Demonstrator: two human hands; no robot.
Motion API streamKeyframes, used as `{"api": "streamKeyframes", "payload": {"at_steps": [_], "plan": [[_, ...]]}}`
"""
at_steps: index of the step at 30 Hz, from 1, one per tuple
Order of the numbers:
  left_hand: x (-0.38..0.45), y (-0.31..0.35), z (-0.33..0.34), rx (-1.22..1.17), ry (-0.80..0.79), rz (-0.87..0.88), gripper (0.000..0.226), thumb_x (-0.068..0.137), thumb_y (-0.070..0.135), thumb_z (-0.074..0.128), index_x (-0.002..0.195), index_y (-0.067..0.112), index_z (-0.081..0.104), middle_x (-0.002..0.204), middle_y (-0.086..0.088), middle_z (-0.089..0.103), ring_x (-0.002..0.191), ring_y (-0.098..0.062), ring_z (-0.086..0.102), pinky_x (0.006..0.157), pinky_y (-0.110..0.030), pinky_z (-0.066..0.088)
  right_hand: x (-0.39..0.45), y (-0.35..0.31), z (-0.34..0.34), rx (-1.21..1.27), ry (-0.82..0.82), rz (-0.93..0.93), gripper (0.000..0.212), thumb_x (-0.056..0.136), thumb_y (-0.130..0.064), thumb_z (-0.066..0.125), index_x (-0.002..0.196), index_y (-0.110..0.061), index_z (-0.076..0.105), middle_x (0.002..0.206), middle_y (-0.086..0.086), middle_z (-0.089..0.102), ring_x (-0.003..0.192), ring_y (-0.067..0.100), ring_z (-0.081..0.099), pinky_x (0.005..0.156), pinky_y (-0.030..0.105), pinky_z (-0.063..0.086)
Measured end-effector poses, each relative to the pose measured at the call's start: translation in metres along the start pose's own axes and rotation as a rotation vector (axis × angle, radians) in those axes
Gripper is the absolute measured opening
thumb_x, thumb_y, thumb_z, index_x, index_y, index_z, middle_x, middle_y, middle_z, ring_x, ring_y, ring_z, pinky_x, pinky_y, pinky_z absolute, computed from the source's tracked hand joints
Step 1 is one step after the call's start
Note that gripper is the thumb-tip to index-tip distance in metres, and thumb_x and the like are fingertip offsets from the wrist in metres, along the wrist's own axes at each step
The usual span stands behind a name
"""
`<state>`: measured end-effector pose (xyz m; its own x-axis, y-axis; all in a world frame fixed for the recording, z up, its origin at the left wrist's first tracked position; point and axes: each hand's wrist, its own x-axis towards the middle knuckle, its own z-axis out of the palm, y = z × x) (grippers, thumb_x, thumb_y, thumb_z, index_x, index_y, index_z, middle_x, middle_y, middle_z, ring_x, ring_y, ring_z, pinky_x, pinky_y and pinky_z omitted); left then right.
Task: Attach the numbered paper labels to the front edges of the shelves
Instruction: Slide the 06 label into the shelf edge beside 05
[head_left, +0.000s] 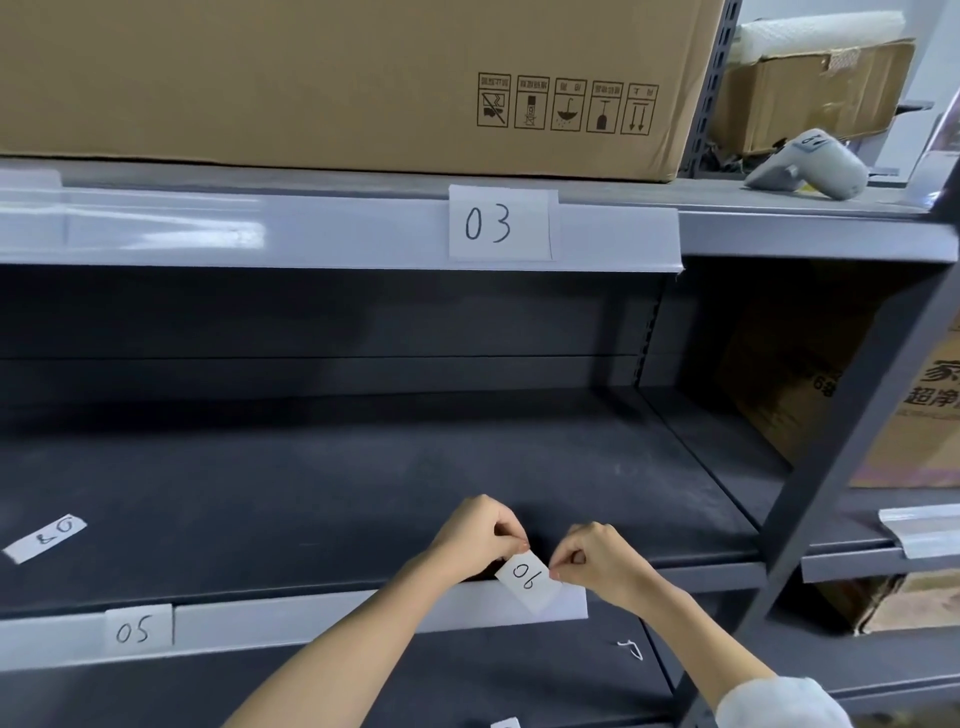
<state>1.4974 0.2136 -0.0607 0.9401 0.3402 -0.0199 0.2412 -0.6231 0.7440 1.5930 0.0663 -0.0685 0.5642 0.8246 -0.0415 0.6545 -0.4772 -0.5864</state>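
Here both hands meet at the front edge of the middle shelf (363, 493). The left hand (480, 532) is curled into a loose fist, its thumb and forefinger pinching the upper left corner of a small white paper label (529, 579). The right hand (592, 558) is curled the same way and pinches the label's right edge between its fingertips. The label is a thin rectangular slip marked "06" in black handwriting; it sits tilted, its lower corner lying over the pale, smooth plastic strip (363, 608) that runs along the shelf's front edge. A light sleeve (779, 704) covers the right forearm near the bottom of the view.

Further left on the same strip a flat label reading "05" (137, 630) sits square and upright. On the dark, matte, slightly grainy shelf surface, well to the left, a loose slip (45, 538) lies askew with its writing turned away. A small white scrap (631, 649) lies on the lower shelf face below the right hand.

Above, the upper shelf carries a glossy pale strip (208, 234) with a label "03" (500, 223) fixed upright on it. A large brown cardboard box (311, 78) with printed handling symbols rests on that shelf. To the right stand a worn smaller box (810, 93) and a grey handheld device (810, 163), lying on its side. Grey metal uprights (852, 441) frame the neighbouring bay, where another printed carton (924, 415) stands.
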Motion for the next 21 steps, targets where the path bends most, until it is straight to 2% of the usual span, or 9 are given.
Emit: {"api": "streamKeyframes", "payload": {"at_steps": [3,5,8,13,21], "plan": [[-0.006,-0.005,0.0,-0.031,0.01,-0.005,0.007,0.076,0.008,0.064,0.077,0.007,0.071,0.061,0.011,0.061,0.053,0.001,0.053,0.055,-0.01,0.042,0.001,-0.002,0.003,-0.025,-0.022,-0.009,0.016,0.081,-0.008,0.057,0.086,-0.006,0.072,0.074,-0.018,0.051,0.062,-0.001,0.05,0.059,0.003,0.04],[-0.012,-0.011,-0.002,-0.006,0.007,-0.004,0.007,0.076,0.008,0.064,0.076,0.006,0.071,0.062,0.01,0.063,0.05,0.004,0.053,0.05,-0.004,0.037,0.003,-0.004,0.006,-0.044,-0.034,-0.016,0.017,0.082,-0.008,0.055,0.087,-0.005,0.071,0.074,-0.018,0.049,0.063,0.0,0.05,0.059,0.008,0.041],[-0.019,-0.019,-0.005,0.088,-0.002,0.018,0.008,0.078,0.011,0.065,0.078,0.006,0.071,0.084,-0.003,0.073,0.06,0.001,0.054,0.053,-0.002,0.037,0.007,-0.009,0.011,-0.053,-0.042,-0.024,0.017,0.082,-0.008,0.054,0.086,-0.003,0.07,0.072,-0.017,0.05,0.062,0.002,0.049,0.059,0.011,0.041],[-0.021,-0.019,-0.006,0.166,-0.012,0.044,0.011,0.079,0.012,0.065,0.084,0.004,0.071,0.094,-0.009,0.071,0.073,-0.009,0.055,0.071,-0.02,0.044,0.01,-0.01,0.01,-0.055,-0.039,-0.009,0.015,0.078,-0.005,0.057,0.082,-0.002,0.072,0.063,-0.015,0.054,0.062,0.004,0.051,0.062,0.014,0.042],[-0.019,-0.02,-0.008,0.202,-0.04,0.004,0.012,0.079,0.012,0.064,0.084,0.005,0.071,0.094,-0.01,0.072,0.074,-0.011,0.057,0.074,-0.025,0.048,0.005,-0.004,0.005,-0.093,-0.018,-0.009,0.016,0.078,-0.004,0.056,0.081,0.0,0.071,0.062,-0.014,0.052,0.057,0.001,0.05,0.059,0.009,0.04]]}}
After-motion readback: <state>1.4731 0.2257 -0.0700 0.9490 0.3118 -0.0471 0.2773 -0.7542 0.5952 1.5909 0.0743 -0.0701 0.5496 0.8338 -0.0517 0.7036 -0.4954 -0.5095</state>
